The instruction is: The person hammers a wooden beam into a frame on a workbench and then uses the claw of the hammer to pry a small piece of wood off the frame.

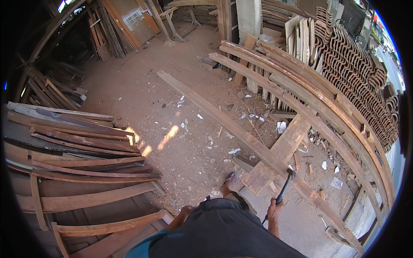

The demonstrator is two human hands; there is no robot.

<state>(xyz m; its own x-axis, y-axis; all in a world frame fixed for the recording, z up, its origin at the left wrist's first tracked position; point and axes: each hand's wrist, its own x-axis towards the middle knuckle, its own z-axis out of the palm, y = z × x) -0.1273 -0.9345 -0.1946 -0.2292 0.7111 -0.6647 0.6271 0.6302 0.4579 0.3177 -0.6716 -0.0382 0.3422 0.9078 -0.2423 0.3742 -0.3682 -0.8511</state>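
Note:
My right hand [275, 209] is closed round the black handle of a hammer [284, 188]. The hammer's head is over or against a long wooden beam [232, 127]; I cannot tell whether they touch. This beam runs from the far middle of the floor to the near right. It crosses a short, wide worn board [290, 138] lying beneath it. Close to my waist on the left is my left hand [186, 210]. Its fingers are mostly hidden, and nothing shows in it.
Long timbers [301, 107] lie along the right, beside stacked roof tiles [357, 64]. Piled boards and wooden frames [94, 174] fill the left. Wood scraps and white shards [282, 127] litter the dirt floor. A concrete post [248, 19] stands at the back.

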